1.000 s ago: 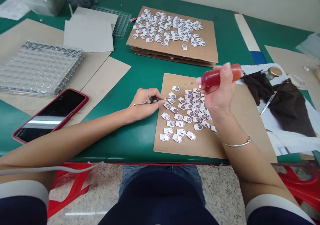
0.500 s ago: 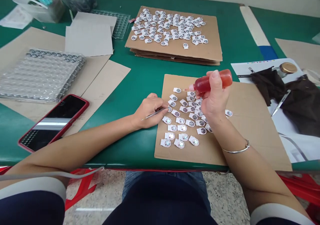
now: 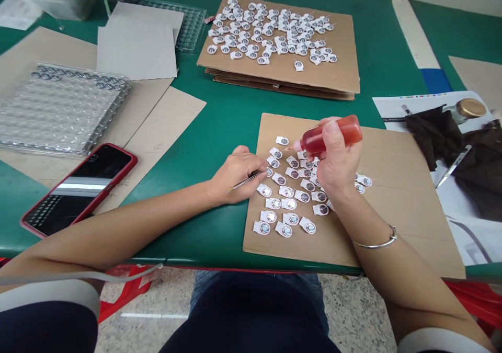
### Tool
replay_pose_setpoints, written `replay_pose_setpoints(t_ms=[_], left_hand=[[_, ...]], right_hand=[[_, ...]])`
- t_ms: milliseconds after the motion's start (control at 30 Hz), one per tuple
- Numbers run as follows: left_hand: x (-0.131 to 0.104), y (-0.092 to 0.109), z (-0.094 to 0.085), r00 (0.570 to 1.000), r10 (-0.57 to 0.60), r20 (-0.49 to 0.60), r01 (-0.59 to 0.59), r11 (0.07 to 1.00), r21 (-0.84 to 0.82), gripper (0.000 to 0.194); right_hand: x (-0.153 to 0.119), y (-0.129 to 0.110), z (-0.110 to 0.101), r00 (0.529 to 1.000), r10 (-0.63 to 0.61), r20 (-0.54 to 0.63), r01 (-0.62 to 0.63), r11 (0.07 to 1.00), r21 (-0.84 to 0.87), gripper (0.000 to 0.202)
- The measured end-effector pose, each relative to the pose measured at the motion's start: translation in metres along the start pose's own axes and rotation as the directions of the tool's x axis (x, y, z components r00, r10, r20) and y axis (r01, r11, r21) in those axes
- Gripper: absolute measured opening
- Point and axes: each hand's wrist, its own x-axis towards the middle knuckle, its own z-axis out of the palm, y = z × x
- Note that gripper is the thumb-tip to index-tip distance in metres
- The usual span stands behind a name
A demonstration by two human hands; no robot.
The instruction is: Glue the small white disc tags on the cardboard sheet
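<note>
My right hand (image 3: pixel 338 159) is wrapped round a red squeeze bottle (image 3: pixel 333 134), tilted so that its thin tip points down and left. The tip hangs close to a small white tag with a round silvery disc (image 3: pixel 275 153). My left hand (image 3: pixel 240 174) is closed on a thin metal tool (image 3: pixel 242 182), perhaps tweezers, and rests at the left edge of a cardboard sheet (image 3: pixel 408 201). Its fingertips are beside another tag (image 3: pixel 269 172). Several such tags lie in loose rows on the sheet; my right hand hides some of them.
Stacked cardboard (image 3: pixel 337 76) farther back bears many more tags. To the left are a phone (image 3: pixel 80 188), clear plastic trays (image 3: pixel 58 110) and grey card (image 3: pixel 137 55). Dark cloth (image 3: pixel 427 133), tweezers (image 3: pixel 454 166) and a gold-lidded jar (image 3: pixel 470 108) are at the right.
The bottle's tip has moved down and left, from near the topmost tag to the tag below it. My left hand stays at the sheet's edge. The camera view has shifted slightly.
</note>
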Motion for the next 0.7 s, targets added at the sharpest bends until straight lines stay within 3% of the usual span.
replay_pose_setpoints(t_ms=[167, 433, 700], left_hand=[[0.0, 0.005, 0.001, 0.996, 0.083, 0.028, -0.086, 0.991, 0.102, 0.005], [0.0, 0.01, 0.002, 0.985, 0.144, 0.096, -0.167, 0.934, 0.314, 0.012], [0.0, 0.01, 0.003, 0.979, 0.186, 0.08, -0.202, 0.918, 0.341, 0.014]], right_hand=[[-0.006, 0.003, 0.007, 0.996, 0.062, 0.064, -0.065, 0.997, 0.048, 0.039], [-0.012, 0.007, 0.007, 0.994, 0.077, 0.082, -0.068, 0.992, -0.103, 0.042], [-0.012, -0.003, 0.008, 0.987, 0.138, 0.078, -0.129, 0.985, -0.117, 0.045]])
